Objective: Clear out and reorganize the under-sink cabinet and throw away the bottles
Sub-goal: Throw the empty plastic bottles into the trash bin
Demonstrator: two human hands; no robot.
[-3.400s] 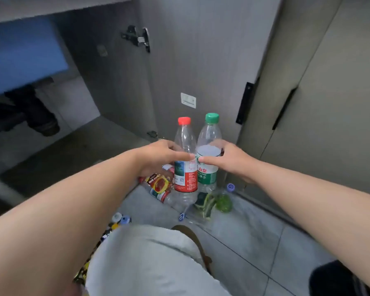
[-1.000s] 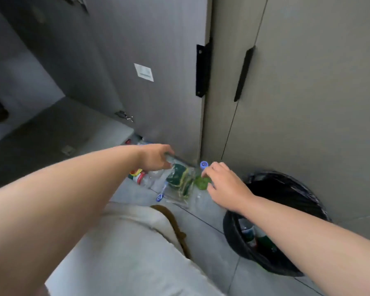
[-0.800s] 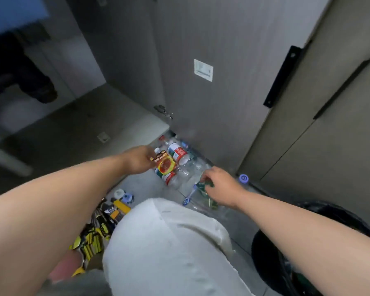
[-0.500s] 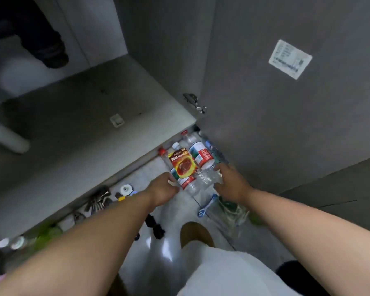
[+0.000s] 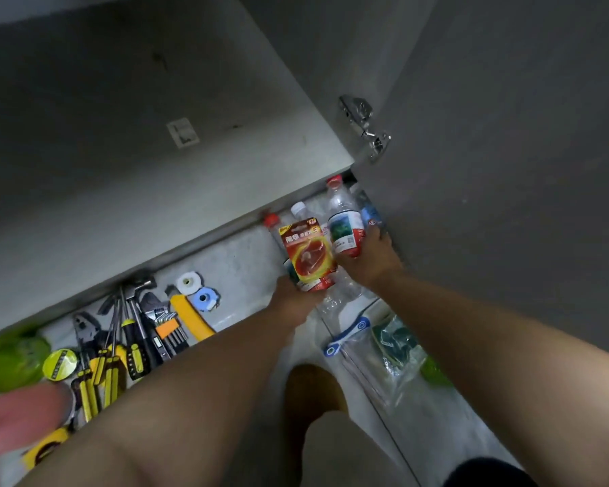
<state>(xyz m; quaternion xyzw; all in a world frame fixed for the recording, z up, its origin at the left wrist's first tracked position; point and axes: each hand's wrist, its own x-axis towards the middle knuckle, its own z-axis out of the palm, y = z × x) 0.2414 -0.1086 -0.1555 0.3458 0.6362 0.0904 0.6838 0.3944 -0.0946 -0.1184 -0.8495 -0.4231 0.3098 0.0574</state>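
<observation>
Several clear plastic bottles lie on the tiled floor against the cabinet's front edge. My right hand (image 5: 370, 258) grips the red-capped bottle with a red and white label (image 5: 343, 223). A bottle with a blue label (image 5: 368, 214) lies beside it, against the open door. My left hand (image 5: 290, 298) is closed on the lower end of another red-capped bottle (image 5: 273, 223), its fingers mostly hidden underneath. A red and orange card pack (image 5: 308, 254) lies on top of that bottle. A crushed clear bottle (image 5: 338, 300) lies between my wrists.
The cabinet floor (image 5: 155, 135) is bare except for a small white tag. The open cabinet door with its hinge (image 5: 364, 128) stands at right. Hand tools (image 5: 131, 332) and tape rolls (image 5: 197, 293) lie at left; a zip bag of sponges (image 5: 387, 346) lies at right.
Two upright bottles went from my hands into the black bin. My view swung back left and down, and both hands reached forward and closed on bottles lying by the cabinet.
</observation>
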